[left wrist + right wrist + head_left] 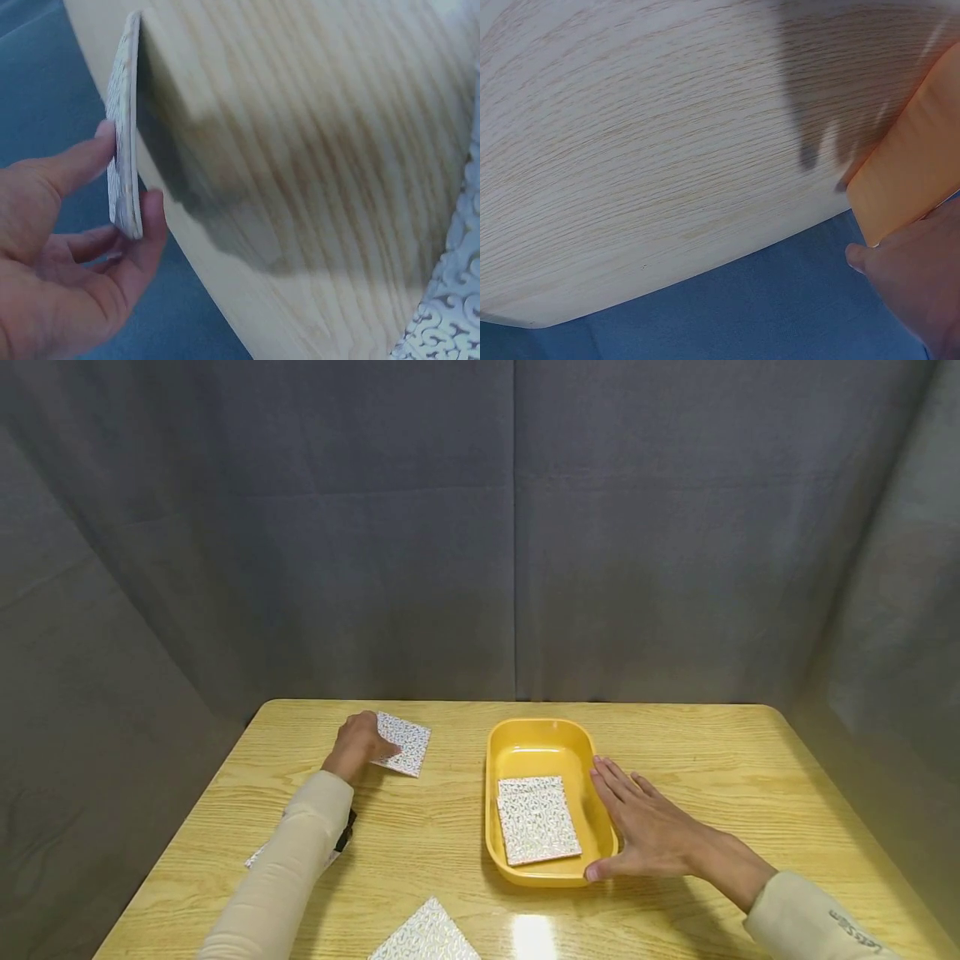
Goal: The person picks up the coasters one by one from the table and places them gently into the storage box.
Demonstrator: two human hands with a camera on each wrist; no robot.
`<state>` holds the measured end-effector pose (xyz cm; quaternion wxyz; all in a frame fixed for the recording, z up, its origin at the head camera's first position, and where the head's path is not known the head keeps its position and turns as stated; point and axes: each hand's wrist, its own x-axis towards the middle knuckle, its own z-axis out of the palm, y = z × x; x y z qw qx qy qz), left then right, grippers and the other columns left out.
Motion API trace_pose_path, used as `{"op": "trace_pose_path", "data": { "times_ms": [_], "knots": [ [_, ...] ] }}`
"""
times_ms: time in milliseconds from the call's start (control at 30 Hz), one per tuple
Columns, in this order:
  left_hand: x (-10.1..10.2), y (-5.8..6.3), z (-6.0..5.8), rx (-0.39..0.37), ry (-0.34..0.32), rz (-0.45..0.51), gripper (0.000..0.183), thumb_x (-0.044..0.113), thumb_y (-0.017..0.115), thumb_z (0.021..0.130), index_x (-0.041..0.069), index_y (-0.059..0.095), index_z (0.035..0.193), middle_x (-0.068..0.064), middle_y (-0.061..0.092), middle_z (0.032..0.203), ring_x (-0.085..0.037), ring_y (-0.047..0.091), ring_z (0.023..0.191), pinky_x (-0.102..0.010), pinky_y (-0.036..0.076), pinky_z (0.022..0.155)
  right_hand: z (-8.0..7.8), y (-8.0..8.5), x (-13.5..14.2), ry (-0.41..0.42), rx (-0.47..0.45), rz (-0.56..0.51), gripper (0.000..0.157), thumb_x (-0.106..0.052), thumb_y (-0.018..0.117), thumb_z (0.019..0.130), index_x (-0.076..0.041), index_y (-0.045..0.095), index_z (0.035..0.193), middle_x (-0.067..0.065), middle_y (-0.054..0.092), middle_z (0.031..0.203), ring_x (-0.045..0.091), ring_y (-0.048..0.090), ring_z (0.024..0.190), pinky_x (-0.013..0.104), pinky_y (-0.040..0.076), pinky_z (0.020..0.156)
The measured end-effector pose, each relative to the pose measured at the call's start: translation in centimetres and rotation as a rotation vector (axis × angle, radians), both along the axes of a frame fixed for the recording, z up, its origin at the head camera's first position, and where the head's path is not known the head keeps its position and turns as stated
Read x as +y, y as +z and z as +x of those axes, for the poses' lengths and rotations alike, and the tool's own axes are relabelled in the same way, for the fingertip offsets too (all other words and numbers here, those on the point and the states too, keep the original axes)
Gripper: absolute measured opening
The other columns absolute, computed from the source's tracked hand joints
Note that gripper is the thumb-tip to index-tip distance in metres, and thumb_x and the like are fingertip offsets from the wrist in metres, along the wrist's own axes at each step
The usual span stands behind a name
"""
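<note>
My left hand [362,745] pinches a thin, flat square piece with a white-silver raised pattern [405,745] at the table's far left. In the left wrist view, the patterned square [126,135] is edge-on and lifted off the wood, thumb on one face and fingers on the other. My right hand [652,831], fingers extended, rests against the right rim of a yellow plastic tray [495,852]. Patterned squares [538,822] lie overlapping inside the tray. In the right wrist view, the tray's side wall [907,165] appears orange beside the right hand [922,277].
Another patterned square [429,935] lies at the near edge of the head view, partly cut off. One more [255,856] is mostly hidden beneath my left forearm. Grey curtains [375,568] hang behind and beside the wooden table [720,743].
</note>
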<state>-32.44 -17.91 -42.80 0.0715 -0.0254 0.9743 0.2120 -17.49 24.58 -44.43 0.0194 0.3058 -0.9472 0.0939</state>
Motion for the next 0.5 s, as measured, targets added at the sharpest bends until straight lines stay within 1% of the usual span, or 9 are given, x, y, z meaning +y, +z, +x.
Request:
{"op": "trace_pose_path", "data": {
  "times_ms": [33, 67, 133, 200, 233, 267, 333, 400, 500],
  "knots": [
    [-0.1, 0.2, 0.0, 0.008, 0.007, 0.011, 0.043, 0.021, 0.079, 0.087, -0.011, 0.061, 0.11, -0.026, 0.063, 0.108, -0.032, 0.059, 0.09, -0.044, 0.053, 0.081, 0.0, 0.0, 0.0, -0.001, -0.005, 0.001, 0.134, -0.087, 0.06, 0.07, 0.009, 0.019, 0.155, 0.027, 0.014, 0.163, 0.044, 0.019, 0.15, 0.065, 0.027, 0.113],
    [-0.1, 0.4, 0.0, 0.015, 0.012, 0.022, 0.037, 0.02, 0.077, 0.088, -0.01, 0.063, 0.107, -0.024, 0.064, 0.105, -0.031, 0.059, 0.089, -0.043, 0.053, 0.079, 0.0, 0.0, 0.0, -0.001, -0.006, 0.0, 0.134, -0.087, 0.06, 0.07, 0.009, 0.019, 0.154, 0.027, 0.014, 0.163, 0.044, 0.019, 0.15, 0.064, 0.027, 0.113],
    [-0.3, 0.7, -0.2, 0.008, 0.015, 0.055, 0.024, 0.017, 0.072, 0.092, -0.006, 0.064, 0.087, -0.017, 0.063, 0.083, -0.024, 0.056, 0.073, -0.036, 0.052, 0.067, 0.0, 0.0, 0.0, 0.001, -0.007, 0.001, 0.134, -0.086, 0.06, 0.07, 0.01, 0.018, 0.154, 0.028, 0.014, 0.163, 0.044, 0.019, 0.15, 0.064, 0.027, 0.114],
    [-0.4, 1.0, -0.3, 0.001, 0.002, 0.095, 0.027, 0.015, 0.068, 0.094, 0.001, 0.061, 0.073, -0.008, 0.056, 0.065, -0.018, 0.05, 0.06, -0.03, 0.046, 0.057, 0.0, 0.1, 0.0, 0.002, -0.008, 0.002, 0.134, -0.086, 0.059, 0.071, 0.01, 0.019, 0.154, 0.028, 0.014, 0.163, 0.043, 0.019, 0.15, 0.064, 0.027, 0.114],
    [-0.4, 1.2, -0.3, -0.006, -0.006, 0.12, 0.032, 0.015, 0.067, 0.095, 0.005, 0.056, 0.067, -0.003, 0.048, 0.057, -0.014, 0.043, 0.054, -0.027, 0.039, 0.052, 0.0, 0.1, 0.0, 0.003, -0.01, 0.001, 0.134, -0.086, 0.059, 0.071, 0.01, 0.019, 0.154, 0.028, 0.014, 0.163, 0.043, 0.019, 0.15, 0.064, 0.027, 0.114],
    [-0.5, 1.5, -0.3, -0.014, -0.019, 0.149, 0.034, 0.014, 0.065, 0.096, 0.008, 0.053, 0.065, 0.002, 0.042, 0.055, -0.011, 0.04, 0.051, -0.026, 0.036, 0.05, 0.0, 0.1, 0.0, 0.005, -0.007, -0.001, 0.133, -0.086, 0.059, 0.071, 0.01, 0.019, 0.154, 0.028, 0.015, 0.162, 0.044, 0.019, 0.149, 0.064, 0.027, 0.113],
    [-0.6, 2.0, -0.2, -0.031, -0.041, 0.226, 0.026, 0.013, 0.064, 0.097, 0.005, 0.059, 0.073, 0.003, 0.046, 0.058, -0.01, 0.046, 0.053, -0.026, 0.045, 0.052, 0.0, 0.1, -0.1, 0.005, -0.006, -0.005, 0.133, -0.086, 0.06, 0.071, 0.01, 0.019, 0.154, 0.028, 0.015, 0.162, 0.044, 0.019, 0.149, 0.064, 0.028, 0.113],
    [-0.7, 2.5, -0.1, -0.044, -0.055, 0.323, 0.019, 0.013, 0.063, 0.098, 0.003, 0.06, 0.081, 0.003, 0.049, 0.064, -0.011, 0.049, 0.06, -0.03, 0.053, 0.063, 0.0, 0.1, -0.1, 0.005, -0.006, -0.008, 0.133, -0.086, 0.06, 0.071, 0.01, 0.019, 0.154, 0.028, 0.014, 0.163, 0.044, 0.019, 0.149, 0.064, 0.028, 0.113],
    [-0.7, 3.0, 0.1, -0.075, -0.06, 0.497, 0.024, 0.013, 0.061, 0.099, 0.004, 0.053, 0.078, 0.003, 0.045, 0.067, -0.012, 0.046, 0.064, -0.034, 0.053, 0.07, -0.1, 0.1, 0.0, 0.001, -0.007, -0.01, 0.134, -0.085, 0.061, 0.07, 0.01, 0.02, 0.154, 0.027, 0.014, 0.163, 0.043, 0.019, 0.15, 0.063, 0.027, 0.114]
  ]
}}
